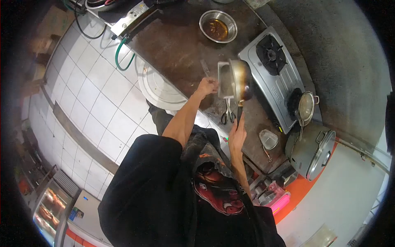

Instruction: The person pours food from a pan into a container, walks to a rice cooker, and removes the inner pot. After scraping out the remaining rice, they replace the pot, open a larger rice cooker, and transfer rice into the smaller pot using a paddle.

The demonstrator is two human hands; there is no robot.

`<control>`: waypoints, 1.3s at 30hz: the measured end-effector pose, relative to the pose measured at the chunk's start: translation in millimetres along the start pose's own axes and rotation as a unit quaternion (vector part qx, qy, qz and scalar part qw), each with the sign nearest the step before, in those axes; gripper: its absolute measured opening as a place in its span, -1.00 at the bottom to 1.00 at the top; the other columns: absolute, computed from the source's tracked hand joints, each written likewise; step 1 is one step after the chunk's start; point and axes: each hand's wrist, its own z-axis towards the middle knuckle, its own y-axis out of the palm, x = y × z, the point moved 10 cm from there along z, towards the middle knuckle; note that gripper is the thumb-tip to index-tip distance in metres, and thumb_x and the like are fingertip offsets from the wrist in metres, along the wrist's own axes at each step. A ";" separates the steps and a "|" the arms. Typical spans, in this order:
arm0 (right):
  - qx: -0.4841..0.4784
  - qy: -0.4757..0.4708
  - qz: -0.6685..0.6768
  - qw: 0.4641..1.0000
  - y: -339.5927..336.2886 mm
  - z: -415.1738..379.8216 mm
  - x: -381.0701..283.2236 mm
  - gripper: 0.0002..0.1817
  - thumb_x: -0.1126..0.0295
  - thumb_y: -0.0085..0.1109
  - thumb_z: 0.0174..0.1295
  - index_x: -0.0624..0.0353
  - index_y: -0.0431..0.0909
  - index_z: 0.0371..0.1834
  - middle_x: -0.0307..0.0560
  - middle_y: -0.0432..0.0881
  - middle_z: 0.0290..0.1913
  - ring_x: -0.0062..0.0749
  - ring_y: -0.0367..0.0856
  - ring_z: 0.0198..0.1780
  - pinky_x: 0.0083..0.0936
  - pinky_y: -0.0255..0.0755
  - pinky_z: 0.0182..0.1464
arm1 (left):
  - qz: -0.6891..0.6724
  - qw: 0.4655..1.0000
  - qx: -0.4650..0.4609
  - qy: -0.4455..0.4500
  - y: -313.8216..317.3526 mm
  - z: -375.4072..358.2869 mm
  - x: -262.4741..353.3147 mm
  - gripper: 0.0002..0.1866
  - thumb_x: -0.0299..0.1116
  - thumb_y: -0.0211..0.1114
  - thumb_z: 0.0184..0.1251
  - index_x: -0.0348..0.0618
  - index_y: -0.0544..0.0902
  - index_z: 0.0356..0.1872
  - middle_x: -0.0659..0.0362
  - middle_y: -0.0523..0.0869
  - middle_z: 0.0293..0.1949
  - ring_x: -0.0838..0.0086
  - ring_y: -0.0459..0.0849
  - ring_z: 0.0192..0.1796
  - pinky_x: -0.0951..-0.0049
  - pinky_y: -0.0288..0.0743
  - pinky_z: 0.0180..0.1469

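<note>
My right hand (237, 138) is closed round the black handle of a pan (243, 80). The pan is tipped on its side, its rim against or over a rectangular clear container (225, 80). My left hand (207, 86) is closed just left of that container; a thin pale utensil (205, 67) sticks out beyond its fingers, too blurred to name. Scissors with black handles (227, 115) lie on the dark counter (177, 45) between my hands.
A metal bowl of brown liquid (218, 26) stands beyond my hands. To the right are a two-burner stove (271, 78) with a strainer (306, 106), a clear cup (268, 140) and a large lidded pot (308, 152). A round white lid (158, 88) is at the left.
</note>
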 end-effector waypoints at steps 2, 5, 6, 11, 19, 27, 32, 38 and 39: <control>0.017 -0.018 -0.006 1.000 -2.4 3.7 -2.0 -0.46 0.36 -0.11 0.43 0.18 0.13 0.45 0.29 0.46 -0.60 -0.11 0.34 -0.65 -0.25 0.30 -0.51 | 0.000 1.000 -0.004 -0.002 -2.3 5.6 4.5 -0.73 -0.42 0.26 0.31 -0.34 0.59 -0.03 0.03 0.67 -0.19 0.30 0.70 -0.21 0.32 0.69 -0.15; 0.043 -0.050 -0.007 0.998 -1.1 -7.7 17.9 -0.49 0.35 -0.12 0.44 0.19 0.17 0.43 0.20 0.50 -0.57 -0.11 0.38 -0.64 -0.24 0.33 -0.49 | 0.014 1.000 -0.009 -0.018 1.3 0.7 -9.0 -0.76 -0.42 0.24 0.33 -0.34 0.58 -0.06 0.04 0.67 -0.20 0.30 0.70 -0.23 0.33 0.68 -0.15; 0.059 -0.082 0.001 0.995 -4.3 -3.8 11.9 -0.52 0.34 -0.13 0.45 0.21 0.20 0.40 0.11 0.51 -0.56 -0.13 0.40 -0.63 -0.24 0.35 -0.48 | 0.026 1.000 -0.007 -0.014 2.1 4.1 -5.0 -0.77 -0.41 0.23 0.34 -0.33 0.58 -0.07 0.05 0.66 -0.22 0.32 0.69 -0.25 0.33 0.68 -0.15; 0.035 0.088 0.319 0.943 -12.2 -4.0 48.3 -0.63 0.22 -0.10 0.46 0.15 0.39 0.22 -0.26 0.37 -0.61 -0.56 0.26 -0.69 -0.54 0.15 -0.67 | 0.011 0.999 0.003 -0.032 -1.7 -5.9 -3.8 -0.78 -0.40 0.21 0.36 -0.29 0.57 -0.06 0.07 0.66 -0.22 0.33 0.70 -0.23 0.34 0.66 -0.12; 0.008 0.236 0.559 0.795 -23.5 36.5 68.0 -0.61 0.10 -0.11 0.46 0.13 0.49 0.11 -0.40 0.21 -0.68 -0.76 0.03 -0.75 -0.70 -0.11 -0.73 | 0.023 0.998 0.033 -0.056 1.8 -22.6 9.9 -0.62 -0.29 0.28 0.32 -0.31 0.52 0.07 0.06 0.66 -0.15 0.35 0.69 -0.22 0.32 0.65 -0.11; -0.046 0.168 0.679 0.713 -15.2 221.8 78.3 -0.55 0.02 -0.18 0.46 0.11 0.40 0.18 -0.40 0.14 -0.69 -0.73 0.03 -0.75 -0.70 -0.08 -0.73 | 0.055 0.996 0.053 -0.043 -4.6 -24.9 10.8 -0.61 -0.28 0.27 0.33 -0.30 0.53 0.08 0.10 0.66 -0.17 0.41 0.67 -0.25 0.33 0.62 -0.18; -0.094 0.161 0.656 0.731 -10.4 261.4 91.8 -0.49 -0.06 -0.22 0.45 0.12 0.40 0.15 -0.32 0.33 -0.62 -0.63 0.27 -0.66 -0.66 0.21 -0.59 | 0.052 0.995 0.072 -0.050 -3.5 -24.3 12.1 -0.66 -0.30 0.26 0.34 -0.28 0.53 0.04 0.18 0.64 -0.25 0.49 0.63 -0.30 0.41 0.59 -0.25; 0.018 0.248 0.709 0.660 -3.5 217.0 139.0 -0.27 -0.25 -0.34 0.39 0.24 0.24 0.25 -0.02 0.63 -0.31 -0.23 0.61 -0.24 -0.33 0.52 -0.21 | 0.028 0.994 0.093 -0.049 -2.3 -26.2 19.0 -0.69 -0.31 0.26 0.33 -0.27 0.53 0.00 0.22 0.62 -0.27 0.55 0.60 -0.32 0.47 0.59 -0.26; 0.058 0.253 0.704 0.661 -5.2 201.3 143.1 -0.31 -0.21 -0.22 0.38 0.26 0.36 0.15 -0.06 0.62 -0.31 -0.30 0.61 -0.28 -0.41 0.50 -0.23 | 0.029 0.994 0.098 -0.041 -0.3 -27.2 24.6 -0.69 -0.32 0.26 0.33 -0.26 0.53 0.00 0.21 0.62 -0.27 0.55 0.60 -0.31 0.47 0.59 -0.26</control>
